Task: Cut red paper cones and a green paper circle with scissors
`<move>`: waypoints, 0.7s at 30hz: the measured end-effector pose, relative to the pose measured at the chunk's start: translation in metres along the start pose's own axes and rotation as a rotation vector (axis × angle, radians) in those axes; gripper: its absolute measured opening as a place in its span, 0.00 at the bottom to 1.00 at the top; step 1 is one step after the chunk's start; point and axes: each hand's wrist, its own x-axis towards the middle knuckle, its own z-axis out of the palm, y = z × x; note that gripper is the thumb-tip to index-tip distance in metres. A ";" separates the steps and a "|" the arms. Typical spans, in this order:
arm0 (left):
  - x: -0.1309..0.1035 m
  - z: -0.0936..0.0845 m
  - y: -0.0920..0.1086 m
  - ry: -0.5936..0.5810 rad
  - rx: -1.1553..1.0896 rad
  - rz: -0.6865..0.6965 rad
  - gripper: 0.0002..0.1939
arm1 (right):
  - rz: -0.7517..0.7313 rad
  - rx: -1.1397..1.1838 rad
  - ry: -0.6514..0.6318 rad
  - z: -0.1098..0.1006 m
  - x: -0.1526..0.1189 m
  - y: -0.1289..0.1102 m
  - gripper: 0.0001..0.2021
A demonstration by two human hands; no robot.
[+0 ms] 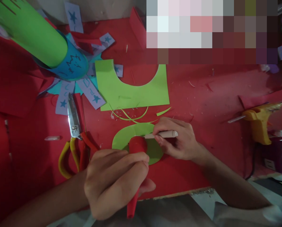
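A rolled red tube (138,144) stands over a round green sheet (120,137), gripped by my left hand (117,179), whose fingers wrap round it. My right hand (179,138) pinches a pale pen-like tool (166,134), its tip close beside the upper end of the tube. Just beyond lies a green sheet (133,94) with a large round cutout. Thin green strips (131,119) rest between that sheet and the round one. The lower part of the tube pokes out below my left hand.
Scissors with yellow handles (74,126) and a red-handled tool (86,142) lie at left. Behind them stands a green cylinder in a blue band (72,64), among star-marked paper strips (91,93). A yellow glue gun (259,121) is at right on the red table (197,97).
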 end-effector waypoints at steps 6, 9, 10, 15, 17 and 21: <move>-0.002 0.003 -0.004 0.011 0.008 0.037 0.03 | -0.021 0.013 0.002 0.000 -0.002 0.001 0.03; -0.001 0.004 -0.004 0.024 -0.003 0.053 0.03 | -0.029 0.019 0.003 0.001 -0.002 0.002 0.05; 0.000 0.003 -0.004 0.025 -0.004 0.061 0.03 | -0.033 0.023 0.005 0.001 -0.002 0.002 0.05; -0.002 0.003 -0.005 0.019 0.016 0.062 0.04 | -0.040 0.031 0.006 0.000 -0.003 0.002 0.05; -0.003 0.003 -0.006 0.022 0.003 0.063 0.04 | -0.031 0.017 -0.009 0.000 -0.004 0.002 0.06; -0.006 0.003 -0.005 -0.017 -0.048 0.010 0.05 | -0.031 0.033 -0.005 -0.001 -0.005 0.003 0.08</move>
